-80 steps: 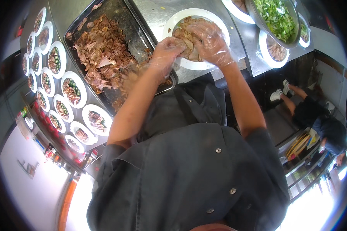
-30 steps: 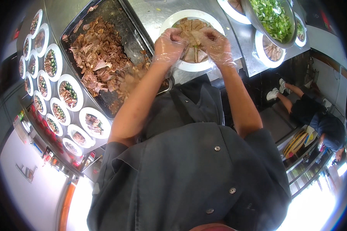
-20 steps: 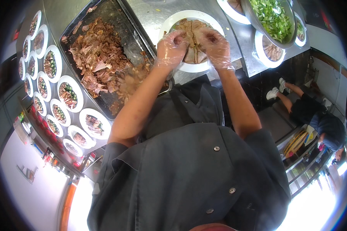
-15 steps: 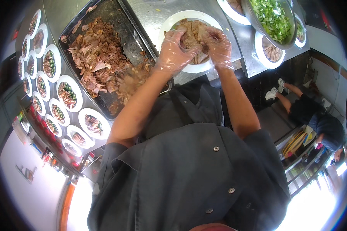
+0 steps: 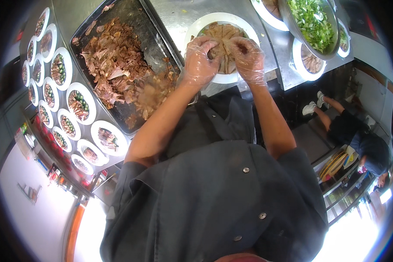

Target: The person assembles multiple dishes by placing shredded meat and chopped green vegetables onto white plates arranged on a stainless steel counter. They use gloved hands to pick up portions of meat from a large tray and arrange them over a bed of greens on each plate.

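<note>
Sliced brown meat [image 5: 226,34] lies fanned out in a round white plate [image 5: 225,79] on the steel counter, with a little green showing at its edge. Both hands wear clear plastic gloves. My left hand [image 5: 201,61] curls over the plate's left side, thumb and fingers closed on the slices near the middle. From the right, my right hand [image 5: 249,59] bends its fingers and thumb onto the same slices. The fingertips meet close to the centre and are partly hidden.
A black tray [image 5: 177,56] of chopped meat stands left of the plate. Several filled white plates [image 5: 108,150] line the far left. At the upper right, a steel bowl [image 5: 335,26] of chopped greens overlaps other plates. Another person [image 5: 358,135] is beyond the counter on the right.
The fingers have shifted on the meat, and the slices now show a more even, radiating fan. The whole view has moved slightly; both hands stay over the plate.
</note>
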A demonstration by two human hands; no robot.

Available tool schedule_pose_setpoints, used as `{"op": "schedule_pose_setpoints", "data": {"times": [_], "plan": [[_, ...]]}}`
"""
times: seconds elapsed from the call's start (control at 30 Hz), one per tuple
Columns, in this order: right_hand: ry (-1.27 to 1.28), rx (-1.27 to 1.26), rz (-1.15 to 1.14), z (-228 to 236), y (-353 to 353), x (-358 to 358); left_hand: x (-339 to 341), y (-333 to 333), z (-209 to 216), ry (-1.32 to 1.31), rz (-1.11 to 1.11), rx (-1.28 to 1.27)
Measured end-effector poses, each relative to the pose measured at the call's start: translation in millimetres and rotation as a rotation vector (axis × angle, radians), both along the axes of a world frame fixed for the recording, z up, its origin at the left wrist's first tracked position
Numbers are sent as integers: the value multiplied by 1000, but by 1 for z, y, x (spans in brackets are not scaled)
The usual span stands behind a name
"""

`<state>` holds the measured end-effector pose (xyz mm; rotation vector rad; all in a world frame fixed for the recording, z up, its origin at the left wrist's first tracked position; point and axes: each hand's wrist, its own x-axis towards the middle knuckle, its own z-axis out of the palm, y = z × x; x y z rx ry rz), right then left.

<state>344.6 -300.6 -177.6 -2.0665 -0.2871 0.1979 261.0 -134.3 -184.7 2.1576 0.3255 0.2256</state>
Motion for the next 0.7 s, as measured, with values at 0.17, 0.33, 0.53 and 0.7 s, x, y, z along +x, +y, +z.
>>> {"op": "schedule_pose_setpoints", "data": {"times": [0.17, 0.33, 0.53, 0.7], "plan": [[-358, -132, 97, 12, 28, 0, -18, 0, 2, -19, 52, -54], [-610, -260, 186, -28, 38, 1, -29, -25, -4, 26, 71, -97], [-570, -176, 274, -24, 30, 8, 4, -18, -5, 10, 76, -196], [-581, -69, 288, -24, 25, 12, 22, 4, -26, -119, -66, 52]]}}
